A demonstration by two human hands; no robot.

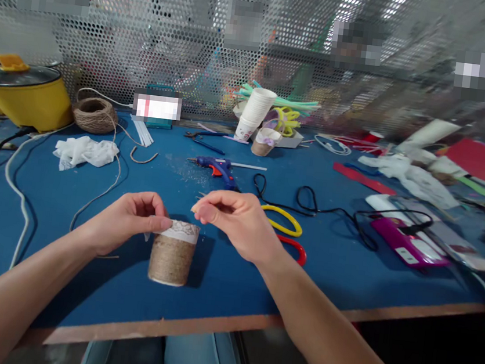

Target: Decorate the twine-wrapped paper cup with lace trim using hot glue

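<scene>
A paper cup (172,259) wrapped in brown twine stands near the table's front edge, with a white lace-patterned band around its top. My left hand (137,217) pinches the cup's rim on its left side. Just right of and above the cup, my right hand (236,219) is closed in a pinch; whatever its fingertips may hold is too small to make out. Partly under that hand lie scissors (282,220) with one yellow and one red handle loop. Beyond it a blue glue gun (218,167) rests on its side, a white glue stick in its back.
A yellow pot (37,97), a twine roll (95,115) and crumpled white lace (86,151) sit at the left. Pliers (207,142), stacked paper cups (257,110) and a decorated cup (266,142) stand behind. A black cord leads to a purple power strip (408,242) at the right.
</scene>
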